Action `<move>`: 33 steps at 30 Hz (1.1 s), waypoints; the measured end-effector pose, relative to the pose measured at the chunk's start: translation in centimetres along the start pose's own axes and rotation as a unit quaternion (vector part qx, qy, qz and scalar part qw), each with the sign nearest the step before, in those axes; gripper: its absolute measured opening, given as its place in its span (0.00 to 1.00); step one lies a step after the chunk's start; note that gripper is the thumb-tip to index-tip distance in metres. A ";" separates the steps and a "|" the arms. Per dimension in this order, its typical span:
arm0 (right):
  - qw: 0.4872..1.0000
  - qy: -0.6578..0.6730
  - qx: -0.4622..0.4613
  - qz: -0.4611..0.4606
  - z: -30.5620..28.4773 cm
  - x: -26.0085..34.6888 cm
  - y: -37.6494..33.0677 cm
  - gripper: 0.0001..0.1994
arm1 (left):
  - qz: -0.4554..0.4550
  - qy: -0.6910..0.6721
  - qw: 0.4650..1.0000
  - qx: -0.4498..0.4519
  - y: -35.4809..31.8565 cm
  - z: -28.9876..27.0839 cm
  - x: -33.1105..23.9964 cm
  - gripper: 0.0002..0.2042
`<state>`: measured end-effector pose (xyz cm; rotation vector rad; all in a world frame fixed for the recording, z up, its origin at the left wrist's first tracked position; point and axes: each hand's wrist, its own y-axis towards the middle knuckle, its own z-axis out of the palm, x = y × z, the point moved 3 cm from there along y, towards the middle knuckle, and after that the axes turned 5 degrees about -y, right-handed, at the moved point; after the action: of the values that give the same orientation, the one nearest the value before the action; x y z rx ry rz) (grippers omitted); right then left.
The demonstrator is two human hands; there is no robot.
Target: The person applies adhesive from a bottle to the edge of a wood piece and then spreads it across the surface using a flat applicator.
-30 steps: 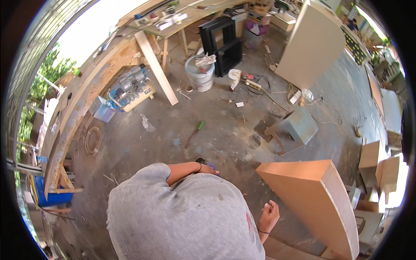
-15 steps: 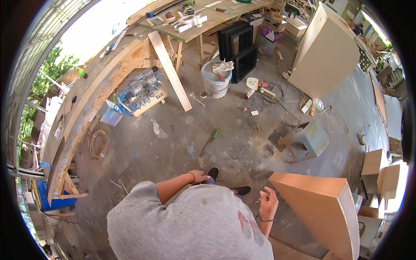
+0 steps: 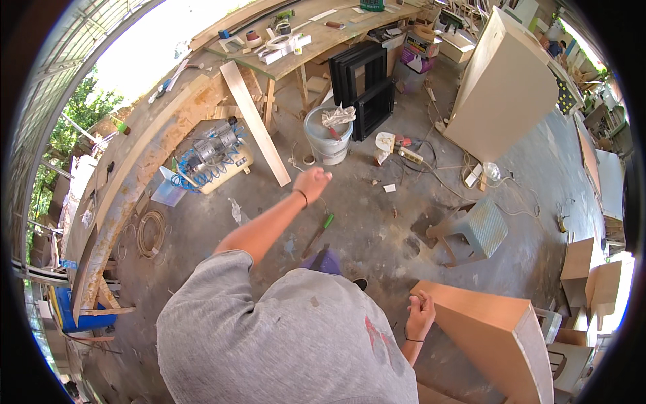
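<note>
My left hand [image 3: 313, 186] reaches forward over the floor, its fingers curled in and nothing seen in them. Ahead of it stands a grey-white bucket [image 3: 328, 145] with a crumpled whitish cloth and a red-handled tool on top. A green-handled tool with a long dark blade [image 3: 318, 234] lies on the floor before my feet. My right hand [image 3: 421, 316] hangs low at my right side, fingers loosely bent and a little apart, holding nothing I can see. Closest to it is a large brown wooden panel box [image 3: 478, 315]; whether they touch I cannot tell.
A blue-grey plastic stool [image 3: 483, 229] stands to the right, with cables [image 3: 444, 182] on the floor beyond it. Left are an air compressor [image 3: 219, 158], a leaning plank [image 3: 256, 124] and a coiled hose [image 3: 151, 233]. Black frames [image 3: 373, 101] and a tall beige cabinet [image 3: 501, 87] stand farther off.
My left hand has swung from near my waist out ahead toward the bucket. My right hand stays low by the wooden box. The bucket and stool sit slightly lower in view.
</note>
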<state>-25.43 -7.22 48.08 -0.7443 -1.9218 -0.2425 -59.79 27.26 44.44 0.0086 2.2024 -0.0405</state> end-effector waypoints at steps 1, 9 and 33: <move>1.000 0.003 0.004 -0.002 0.5 0.6 1.1 0.11 | 0.003 0.016 1.000 -0.012 2.8 -1.8 0.0 0.21; 0.998 -0.040 -0.023 0.036 4.2 1.7 6.4 0.11 | 0.044 0.037 0.978 -0.198 28.1 -11.3 -1.4 0.29; 0.993 -0.084 0.035 0.077 27.6 18.4 16.1 0.19 | 0.148 -0.209 0.959 0.121 43.3 -8.3 -1.2 0.10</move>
<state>-41.89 25.81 48.86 -0.8846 -2.0074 -0.0169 -64.87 70.86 49.16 0.4296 1.7419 -0.1316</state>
